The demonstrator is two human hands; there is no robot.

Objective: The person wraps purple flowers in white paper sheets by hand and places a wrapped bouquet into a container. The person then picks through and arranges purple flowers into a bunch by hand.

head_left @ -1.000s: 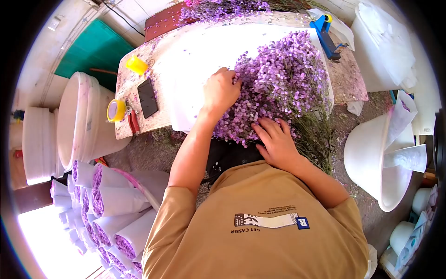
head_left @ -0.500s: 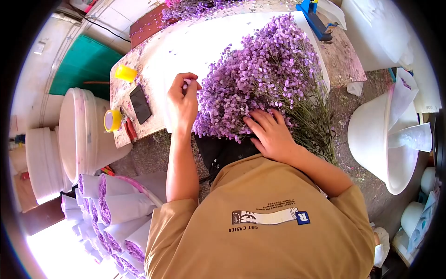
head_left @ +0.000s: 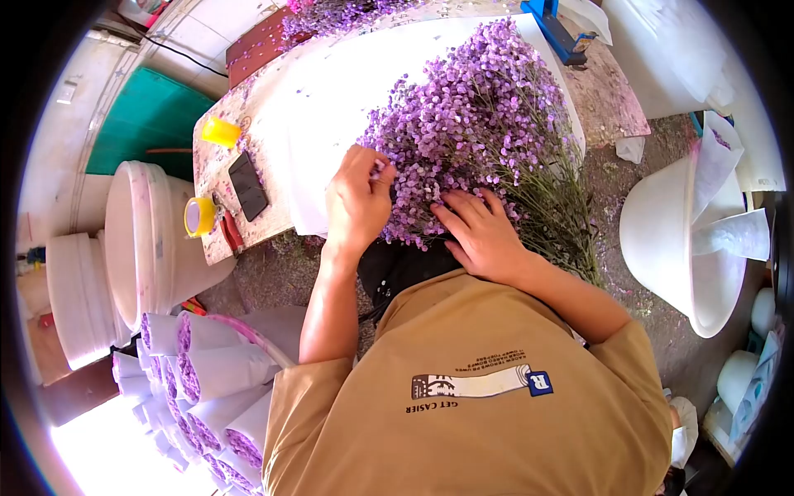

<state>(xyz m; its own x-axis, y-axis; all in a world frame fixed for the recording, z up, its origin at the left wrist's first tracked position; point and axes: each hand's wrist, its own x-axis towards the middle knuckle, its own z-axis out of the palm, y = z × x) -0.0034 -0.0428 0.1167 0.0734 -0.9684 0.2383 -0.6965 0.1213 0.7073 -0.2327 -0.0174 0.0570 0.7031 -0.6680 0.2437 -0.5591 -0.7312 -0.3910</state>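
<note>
A large bunch of small purple flowers (head_left: 471,107) lies across a white sheet (head_left: 318,107) on the table, its green stems (head_left: 571,227) pointing down to the right. At the bunch's left edge is my left hand (head_left: 360,194), fingers curled in a pinch on purple blossoms; the fingertips are partly hidden. My right hand (head_left: 480,227) lies on the lower part of the bunch near my body, palm down with its fingers somewhat apart.
On the table's left are a phone (head_left: 248,186), tape rolls (head_left: 199,217) and red-handled pruners (head_left: 231,231). A blue tape dispenser (head_left: 558,33) stands at the back right. Wrapped bouquets (head_left: 219,372) fill the lower left; a white tub (head_left: 662,240) stands right.
My left hand has moved right, from beside the bunch to its left edge, and its fingers now meet the blossoms. My right hand has stayed in nearly the same place.
</note>
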